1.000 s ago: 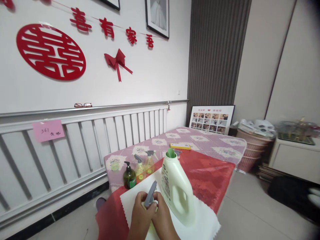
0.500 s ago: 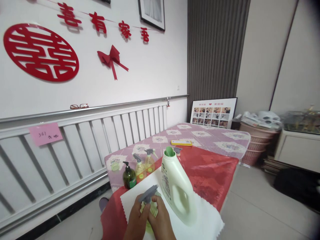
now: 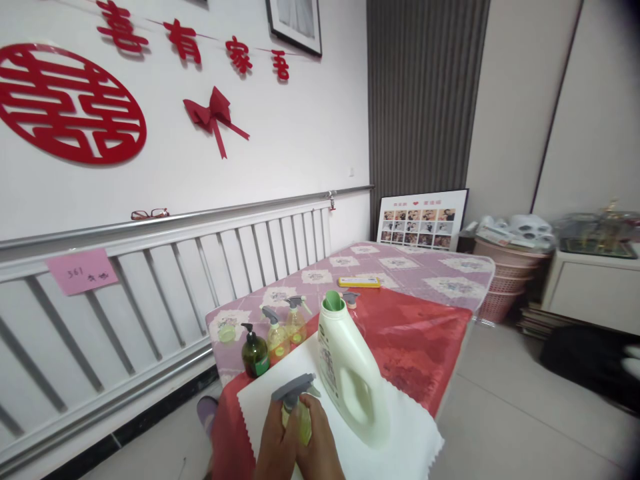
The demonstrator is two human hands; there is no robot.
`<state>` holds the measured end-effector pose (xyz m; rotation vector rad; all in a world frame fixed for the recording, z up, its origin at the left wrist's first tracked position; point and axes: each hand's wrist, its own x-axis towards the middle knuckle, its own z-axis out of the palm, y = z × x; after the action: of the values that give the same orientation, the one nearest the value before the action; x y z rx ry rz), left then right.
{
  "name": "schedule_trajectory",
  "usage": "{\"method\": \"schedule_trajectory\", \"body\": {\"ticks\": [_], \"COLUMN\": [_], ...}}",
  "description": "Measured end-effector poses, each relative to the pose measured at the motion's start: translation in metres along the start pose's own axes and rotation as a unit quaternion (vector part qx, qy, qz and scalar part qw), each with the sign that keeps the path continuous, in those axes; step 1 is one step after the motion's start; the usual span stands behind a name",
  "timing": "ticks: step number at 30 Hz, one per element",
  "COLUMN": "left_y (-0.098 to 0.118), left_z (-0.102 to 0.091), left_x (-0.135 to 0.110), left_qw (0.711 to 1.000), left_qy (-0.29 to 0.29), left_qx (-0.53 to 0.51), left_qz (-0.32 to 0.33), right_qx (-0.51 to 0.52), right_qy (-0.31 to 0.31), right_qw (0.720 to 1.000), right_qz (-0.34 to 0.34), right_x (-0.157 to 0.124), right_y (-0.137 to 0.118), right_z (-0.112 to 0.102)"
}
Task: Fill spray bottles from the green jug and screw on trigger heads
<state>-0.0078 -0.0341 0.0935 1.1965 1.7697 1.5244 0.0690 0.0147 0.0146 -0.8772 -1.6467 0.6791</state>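
Note:
Both my hands wrap a small yellow-green spray bottle [image 3: 300, 423] with a grey trigger head [image 3: 293, 389], low in the head view over a white cloth [image 3: 400, 447]. My left hand [image 3: 275, 443] grips the bottle's left side and my right hand [image 3: 317, 443] its right side, fingers closed. Just right of them stands a large cream detergent jug [image 3: 347, 370] with an open green spout.
A dark green pump bottle [image 3: 255, 353] and two yellow spray bottles [image 3: 286, 330] stand at the table's left edge. A yellow flat item [image 3: 359, 282] lies farther back. Red cloth [image 3: 420, 347] covers the table. White railing runs along the left; pink baskets [image 3: 500, 287] stand at right.
The grey trigger head went from tilted upright to sitting level on the bottle between my hands. The view shifted slightly left.

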Motion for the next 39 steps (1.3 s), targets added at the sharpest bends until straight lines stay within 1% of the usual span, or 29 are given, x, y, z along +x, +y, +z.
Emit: {"method": "schedule_trajectory", "body": {"ticks": [2,4,7,9,13,15,17,19,22,27,31,33,37,39], "left_y": [0.002,0.004,0.008,0.009,0.011,0.01,0.009,0.007,0.004,0.001,-0.005,-0.01,-0.02,-0.024], "left_z": [0.004,0.006,0.007,0.007,0.009,0.01,0.011,0.013,0.014,0.007,-0.004,-0.009,-0.013,-0.012], "left_x": [0.003,0.005,0.005,0.003,-0.001,-0.001,-0.002,-0.002,-0.002,-0.002,0.0,0.002,0.002,0.002], "left_qw": [1.0,1.0,0.999,0.998,0.997,0.997,0.996,0.994,0.993,0.996,0.998,0.996,0.995,0.994], "left_qy": [0.013,0.015,0.023,0.021,0.009,0.026,0.058,0.084,0.092,0.053,-0.029,-0.056,-0.053,-0.057], "left_qx": [0.009,0.014,-0.021,-0.057,-0.081,-0.078,-0.073,-0.072,-0.08,-0.072,-0.061,-0.064,-0.084,-0.092], "left_qz": [0.001,-0.014,-0.017,-0.007,0.006,0.003,0.002,0.003,0.002,0.003,0.012,0.011,-0.011,-0.009], "right_qx": [0.001,-0.001,-0.006,-0.006,0.005,0.004,0.005,0.011,0.022,0.042,0.034,0.024,0.02,0.023], "right_qy": [-0.002,-0.006,-0.005,-0.012,-0.071,-0.084,-0.085,-0.078,-0.061,-0.051,-0.048,-0.049,-0.043,-0.043], "right_qw": [1.0,1.0,0.999,0.999,0.997,0.995,0.995,0.996,0.997,0.996,0.997,0.997,0.998,0.998], "right_qz": [-0.001,0.008,0.034,0.045,0.041,0.046,0.048,0.041,0.033,0.061,0.052,0.051,0.049,0.05], "right_x": [0.0,0.0,0.0,0.004,0.018,0.024,0.028,0.029,0.026,0.017,0.011,0.011,0.011,0.011], "right_y": [0.001,0.003,0.003,-0.004,-0.034,-0.049,-0.06,-0.064,-0.058,-0.04,-0.03,-0.026,-0.022,-0.023], "right_z": [0.0,0.001,0.001,-0.003,-0.017,-0.025,-0.03,-0.032,-0.031,-0.025,-0.021,-0.019,-0.017,-0.017]}}
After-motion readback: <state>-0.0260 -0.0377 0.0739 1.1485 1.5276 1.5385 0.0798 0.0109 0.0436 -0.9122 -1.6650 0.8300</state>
